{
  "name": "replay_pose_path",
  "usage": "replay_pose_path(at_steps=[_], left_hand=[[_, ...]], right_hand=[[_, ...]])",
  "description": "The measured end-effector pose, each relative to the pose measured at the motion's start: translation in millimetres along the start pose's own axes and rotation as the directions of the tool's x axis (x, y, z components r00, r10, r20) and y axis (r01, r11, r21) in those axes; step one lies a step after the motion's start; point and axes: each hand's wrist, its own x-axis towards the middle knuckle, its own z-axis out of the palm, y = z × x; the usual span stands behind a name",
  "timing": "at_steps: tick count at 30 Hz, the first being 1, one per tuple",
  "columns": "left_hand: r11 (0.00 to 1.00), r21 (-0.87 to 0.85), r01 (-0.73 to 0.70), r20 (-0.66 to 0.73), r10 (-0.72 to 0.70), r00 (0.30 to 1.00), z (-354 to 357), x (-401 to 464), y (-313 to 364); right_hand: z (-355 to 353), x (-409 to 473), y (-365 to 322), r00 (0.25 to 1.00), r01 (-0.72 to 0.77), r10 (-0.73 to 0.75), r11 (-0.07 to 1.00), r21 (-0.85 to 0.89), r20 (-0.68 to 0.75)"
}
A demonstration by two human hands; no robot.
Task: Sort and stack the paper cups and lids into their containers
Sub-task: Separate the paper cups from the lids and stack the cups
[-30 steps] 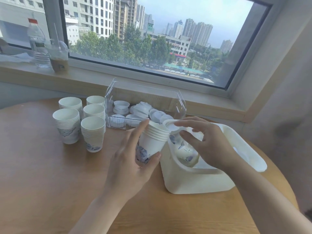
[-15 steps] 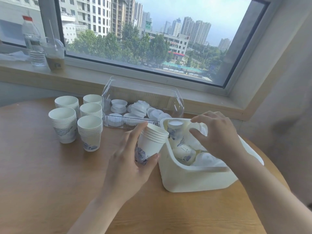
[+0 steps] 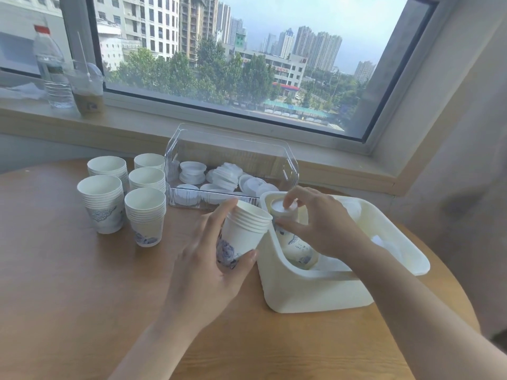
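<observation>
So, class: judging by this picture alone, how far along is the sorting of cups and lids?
Done: five cup stacks stand on the table, and lids lie in the clear bin. In hand: the left hand holds a nested stack; the right hand grips a lidded cup in the white tub. Left: that cup and other items in the tub.

A round wooden table (image 3: 68, 283) carries five cup stacks (image 3: 145, 215), a clear bin (image 3: 290, 165) right of them, and a white bin (image 3: 315, 292) nearer right.

White cups (image 3: 242, 231), blue prints
</observation>
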Motion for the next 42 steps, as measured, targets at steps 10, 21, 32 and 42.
replay_pose_path(at_steps=[10,21,32,42], left_hand=[[1.000,0.008,-0.007,-0.007,0.007,1.000,-1.3,0.3,3.3],[1.000,0.002,-0.015,0.007,0.015,1.000,4.0,-0.8,3.3],[1.000,-0.019,0.015,-0.027,-0.015,1.000,-4.3,-3.1,2.7],[0.998,-0.034,0.057,-0.098,-0.060,0.993,-25.0,-5.7,-7.7]], right_hand=[[-16.3,-6.1,-2.7,0.964,-0.042,0.108,0.964,0.261,-0.244],[-18.7,-18.3,-28.3,0.972,-0.007,0.167,0.728,0.686,-0.167],[6.4,-18.1,-60.1,0.994,0.034,0.049,0.724,0.689,-0.100],[16.3,-9.3,-81.6,0.987,0.121,-0.017,0.746,0.655,-0.163]])
